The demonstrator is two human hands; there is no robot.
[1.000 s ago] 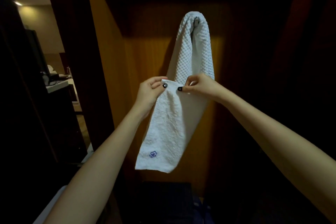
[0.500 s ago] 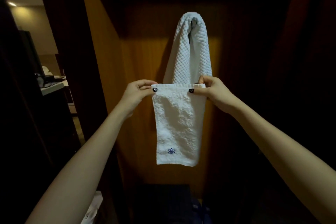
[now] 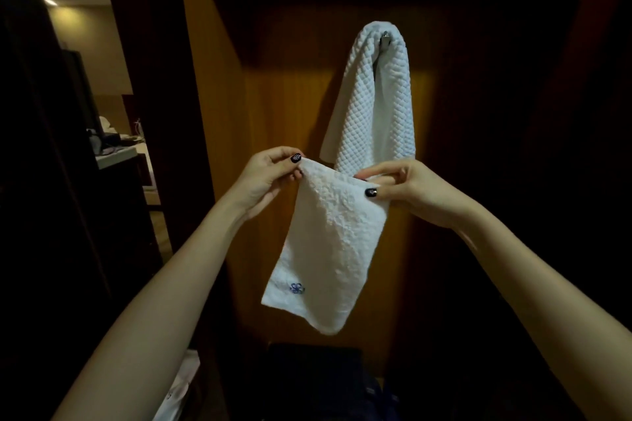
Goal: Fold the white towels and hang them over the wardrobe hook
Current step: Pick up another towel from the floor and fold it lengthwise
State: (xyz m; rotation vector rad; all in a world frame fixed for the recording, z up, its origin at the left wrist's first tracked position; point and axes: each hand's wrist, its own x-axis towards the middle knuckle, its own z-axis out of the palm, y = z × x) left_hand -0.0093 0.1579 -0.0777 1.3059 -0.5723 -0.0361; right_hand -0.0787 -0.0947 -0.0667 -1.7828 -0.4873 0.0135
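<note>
Drawn closer, left hand [image 3: 270, 178] and right hand [image 3: 410, 193] pinched the slackened embroidered towel [image 3: 328, 249] at its top corners below the hung waffle towel [image 3: 376, 106].

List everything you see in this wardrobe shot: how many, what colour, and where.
waffle towel: one, white, draped over the hook, hanging against the panel.
hook: one, metal, high on the panel, mostly covered by the waffle towel.
logo towel: one, white with a blue emblem near its lower edge, held up in front of the waffle towel's lower end.
panel: one, brown wood, behind both towels.
lamp: one, lit, on the ceiling at far left.
left hand: one, pinches the logo towel's upper left corner.
right hand: one, pinches its upper right corner.
</note>
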